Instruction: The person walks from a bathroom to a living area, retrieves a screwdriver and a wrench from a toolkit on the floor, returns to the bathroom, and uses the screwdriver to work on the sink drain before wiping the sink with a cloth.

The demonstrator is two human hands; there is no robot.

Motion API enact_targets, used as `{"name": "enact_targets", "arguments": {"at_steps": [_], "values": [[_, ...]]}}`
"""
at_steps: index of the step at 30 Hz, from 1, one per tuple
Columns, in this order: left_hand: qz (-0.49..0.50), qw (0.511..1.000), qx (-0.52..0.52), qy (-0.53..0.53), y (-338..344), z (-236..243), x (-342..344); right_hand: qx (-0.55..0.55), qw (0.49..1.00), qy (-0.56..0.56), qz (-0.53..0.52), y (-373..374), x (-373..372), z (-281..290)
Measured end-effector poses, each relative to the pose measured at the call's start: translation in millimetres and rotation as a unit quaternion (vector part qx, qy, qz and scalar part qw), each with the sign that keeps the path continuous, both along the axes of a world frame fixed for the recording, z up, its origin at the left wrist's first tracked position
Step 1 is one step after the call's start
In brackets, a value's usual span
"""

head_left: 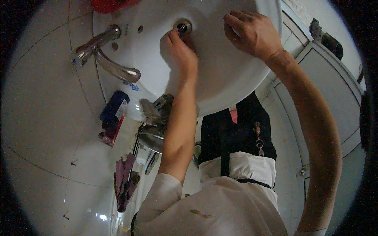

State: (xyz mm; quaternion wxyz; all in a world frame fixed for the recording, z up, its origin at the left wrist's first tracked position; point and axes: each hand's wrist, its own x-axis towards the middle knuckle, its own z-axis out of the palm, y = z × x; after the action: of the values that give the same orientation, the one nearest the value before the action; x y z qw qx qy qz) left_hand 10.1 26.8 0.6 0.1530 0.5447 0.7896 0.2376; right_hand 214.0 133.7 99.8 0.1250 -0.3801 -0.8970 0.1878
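My left hand point(183, 51) reaches down into the white washbasin point(220, 90), its fingertips pressed together at the near rim of the metal drain point(191, 26). Inside the drain ring a dark, shiny part shows beside the fingertips; whatever they pinch is too small to name. Over the basin's right side is my right hand point(252, 33), its fingers curled in and the back of the hand up. The inside of that hand is hidden, so I cannot see whether anything is in it.
A chrome faucet point(116, 70) stands at the basin's left. A red object point(112, 4) sits at the far left rim. Near the left edge are a dark blue bottle point(115, 105), a grey cloth point(157, 108) and a hanging purple cloth point(125, 179). A grey cabinet point(330, 90) is at right.
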Motion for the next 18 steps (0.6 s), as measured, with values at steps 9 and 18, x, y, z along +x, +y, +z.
{"name": "enact_targets", "arguments": {"at_steps": [9,18], "values": [[-0.065,0.996,-0.030,0.053,7.5,-18.3,-15.7,-0.001,1.000,0.000,-0.001,-0.6,0.3,1.6],[-0.062,0.996,-0.028,0.060,11.4,-14.0,-14.9,-0.004,1.000,0.004,-0.004,-0.6,0.4,2.2]]}}
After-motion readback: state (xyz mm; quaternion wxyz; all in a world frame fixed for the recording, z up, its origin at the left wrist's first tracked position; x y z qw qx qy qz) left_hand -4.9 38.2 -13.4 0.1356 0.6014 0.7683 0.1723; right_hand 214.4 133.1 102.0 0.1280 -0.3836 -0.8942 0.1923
